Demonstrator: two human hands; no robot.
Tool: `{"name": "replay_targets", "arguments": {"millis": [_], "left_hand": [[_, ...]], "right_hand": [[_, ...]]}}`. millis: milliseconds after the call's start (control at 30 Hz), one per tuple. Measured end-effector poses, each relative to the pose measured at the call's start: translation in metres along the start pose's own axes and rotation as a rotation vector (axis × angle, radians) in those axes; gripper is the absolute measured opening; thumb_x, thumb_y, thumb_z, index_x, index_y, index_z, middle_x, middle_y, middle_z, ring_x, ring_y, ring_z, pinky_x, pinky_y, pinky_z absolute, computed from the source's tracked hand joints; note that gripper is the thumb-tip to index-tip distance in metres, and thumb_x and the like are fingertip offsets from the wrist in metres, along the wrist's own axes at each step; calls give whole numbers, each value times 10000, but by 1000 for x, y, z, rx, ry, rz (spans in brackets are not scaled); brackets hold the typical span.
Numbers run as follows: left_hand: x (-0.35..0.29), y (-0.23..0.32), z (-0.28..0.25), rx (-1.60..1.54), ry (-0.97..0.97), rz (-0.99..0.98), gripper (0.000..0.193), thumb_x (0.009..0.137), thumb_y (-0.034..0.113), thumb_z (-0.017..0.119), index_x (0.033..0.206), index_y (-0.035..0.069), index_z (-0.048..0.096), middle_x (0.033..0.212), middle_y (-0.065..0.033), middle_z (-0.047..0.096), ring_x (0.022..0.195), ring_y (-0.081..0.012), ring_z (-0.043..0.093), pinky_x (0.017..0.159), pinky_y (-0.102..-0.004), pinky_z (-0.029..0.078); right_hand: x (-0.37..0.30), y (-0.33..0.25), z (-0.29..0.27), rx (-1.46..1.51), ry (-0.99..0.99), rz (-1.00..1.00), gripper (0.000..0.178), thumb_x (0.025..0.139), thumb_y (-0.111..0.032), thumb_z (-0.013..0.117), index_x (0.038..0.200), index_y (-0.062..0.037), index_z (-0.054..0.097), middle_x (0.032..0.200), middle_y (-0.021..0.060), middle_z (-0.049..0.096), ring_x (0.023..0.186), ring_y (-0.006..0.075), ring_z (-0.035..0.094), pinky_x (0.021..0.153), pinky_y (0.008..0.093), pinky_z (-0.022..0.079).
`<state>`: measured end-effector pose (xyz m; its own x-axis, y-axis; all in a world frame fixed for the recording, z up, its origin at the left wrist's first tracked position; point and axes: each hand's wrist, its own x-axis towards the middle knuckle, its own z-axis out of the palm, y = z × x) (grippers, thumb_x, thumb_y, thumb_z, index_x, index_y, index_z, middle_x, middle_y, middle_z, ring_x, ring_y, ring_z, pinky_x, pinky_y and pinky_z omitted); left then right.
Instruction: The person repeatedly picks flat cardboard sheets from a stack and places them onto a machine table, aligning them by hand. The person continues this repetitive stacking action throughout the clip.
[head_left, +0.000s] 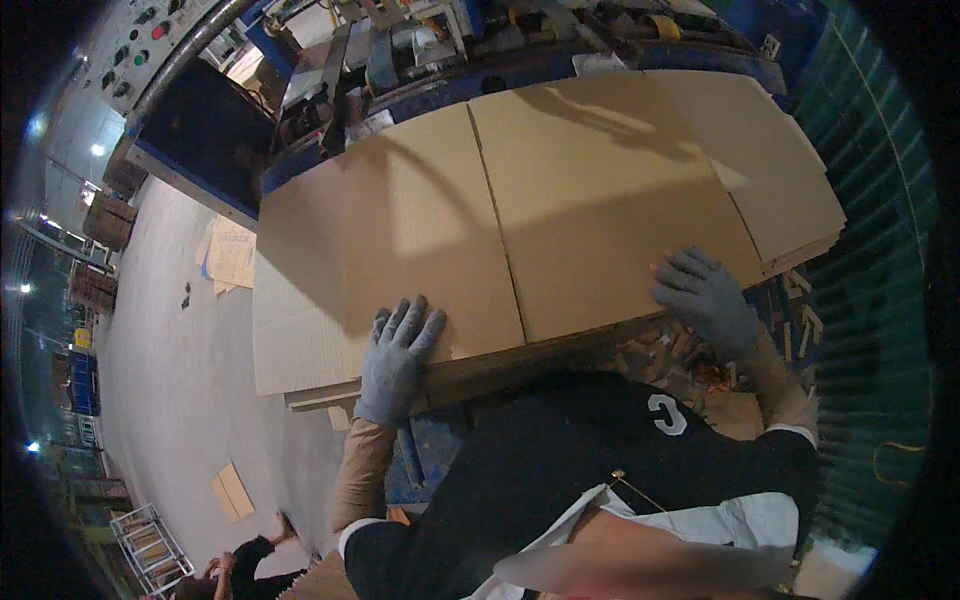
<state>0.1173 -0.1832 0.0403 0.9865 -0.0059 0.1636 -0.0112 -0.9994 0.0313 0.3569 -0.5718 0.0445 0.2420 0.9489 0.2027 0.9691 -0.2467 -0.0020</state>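
A stack of flat brown cardboard sheets (pixel 600 210) lies in front of me, its top sheet creased and slotted into panels. My left hand (pixel 398 360), in a grey glove, rests on the near edge of the top sheet, left of the middle slot, with fingers stretched out. Farther right, my right hand (pixel 705 295), also grey-gloved, lies over the same near edge with its fingers extended flat. Neither hand grips anything. The edges of lower sheets show beneath the top one.
Behind the stack stands a blue machine (pixel 500 60) with belts and rollers. A control panel (pixel 140 45) with buttons is at the upper left. A green corrugated wall (pixel 870 250) borders the right. Cardboard scraps (pixel 690 365) lie below the stack. Another person (pixel 245 570) is at the lower left.
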Motion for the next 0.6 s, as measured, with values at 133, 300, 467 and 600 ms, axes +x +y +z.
{"name": "replay_targets", "arguments": {"millis": [133, 300, 467, 600], "left_hand": [[10, -14, 1, 45, 56, -22, 530, 775, 42, 518, 1303, 81, 507, 1372, -189, 465, 1268, -387, 440, 1072, -542, 307], [63, -65, 17, 3, 307, -17, 585, 728, -17, 534, 1307, 55, 501, 1336, -203, 495, 1226, -394, 470, 1045, -525, 349], [137, -135, 41, 46, 465, 1, 582, 732, -14, 535, 1310, 41, 500, 1295, -205, 536, 1177, -395, 508, 1010, -472, 398], [204, -167, 52, 187, 483, 29, 526, 809, 22, 537, 1330, 81, 496, 1294, -195, 543, 1161, -391, 514, 985, -449, 416]], "right_hand": [[25, 22, 20, 18, -10, -26, 388, 837, -315, 612, 1176, -126, 596, 1307, 108, 548, 1244, 330, 466, 1096, 493, 312], [89, 77, 31, -6, 81, -40, 512, 849, -460, 585, 1201, -88, 577, 1333, 115, 521, 1238, 337, 462, 1060, 476, 338], [155, 123, 53, -74, 170, -137, 585, 861, -549, 517, 1186, -65, 563, 1183, 156, 573, 1141, 340, 518, 960, 470, 411], [198, 165, 70, -105, 253, 102, 435, 860, -435, 553, 1170, -133, 599, 1133, 110, 604, 1021, 311, 577, 894, 443, 451]]}}
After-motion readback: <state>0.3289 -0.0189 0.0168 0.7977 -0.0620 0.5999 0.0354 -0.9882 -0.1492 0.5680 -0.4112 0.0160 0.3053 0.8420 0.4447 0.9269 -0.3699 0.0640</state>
